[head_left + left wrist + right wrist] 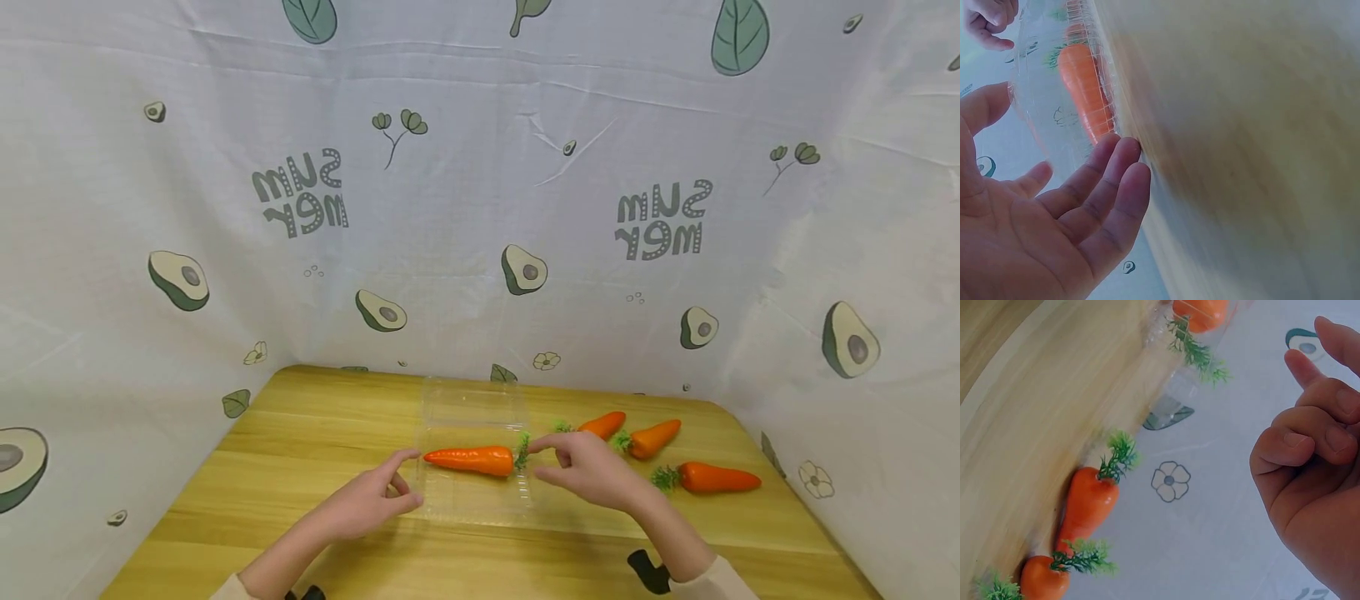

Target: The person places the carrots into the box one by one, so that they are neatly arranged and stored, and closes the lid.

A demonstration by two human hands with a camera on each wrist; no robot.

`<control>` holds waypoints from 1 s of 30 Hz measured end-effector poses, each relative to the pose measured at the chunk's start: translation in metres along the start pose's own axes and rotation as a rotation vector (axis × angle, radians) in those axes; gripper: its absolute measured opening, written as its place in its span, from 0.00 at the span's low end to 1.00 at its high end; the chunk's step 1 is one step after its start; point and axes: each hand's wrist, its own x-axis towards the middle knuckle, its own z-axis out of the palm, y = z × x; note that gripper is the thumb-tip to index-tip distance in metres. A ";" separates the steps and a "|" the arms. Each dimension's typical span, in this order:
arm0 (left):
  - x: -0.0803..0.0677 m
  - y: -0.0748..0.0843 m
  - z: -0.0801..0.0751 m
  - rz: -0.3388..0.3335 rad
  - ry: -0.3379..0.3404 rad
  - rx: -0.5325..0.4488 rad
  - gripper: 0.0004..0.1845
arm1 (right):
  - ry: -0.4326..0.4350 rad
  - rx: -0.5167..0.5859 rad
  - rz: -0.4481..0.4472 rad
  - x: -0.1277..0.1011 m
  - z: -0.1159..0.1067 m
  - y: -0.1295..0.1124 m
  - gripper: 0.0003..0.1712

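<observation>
A clear plastic box [465, 504] stands on the table with its lid [476, 403] raised at the back. Across it lies an orange carrot [474, 460], tip to the left and green leafy top [1196, 353] to the right. My left hand [366, 502] is at the box's left side, thumb and index finger spread. In the left wrist view its fingertips [1132, 181] are right at the clear wall. Beside the leafy top is my right hand [587, 468], holding nothing; its thumb and index finger are apart, the other fingers bent.
Three more carrots lie right of the box: one behind my right hand [604, 424], another [656, 439] farther right and a third [720, 478] nearer the front. Behind the wooden table [315, 417] hangs a white cloth [450, 208] printed with avocados.
</observation>
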 end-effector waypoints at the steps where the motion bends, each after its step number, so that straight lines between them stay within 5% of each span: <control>1: 0.000 0.000 0.000 0.001 -0.004 -0.002 0.39 | 0.002 0.005 0.002 -0.001 -0.001 0.001 0.18; 30: 0.000 -0.003 0.000 0.003 -0.010 -0.006 0.40 | 0.116 0.034 0.040 -0.032 -0.027 0.033 0.20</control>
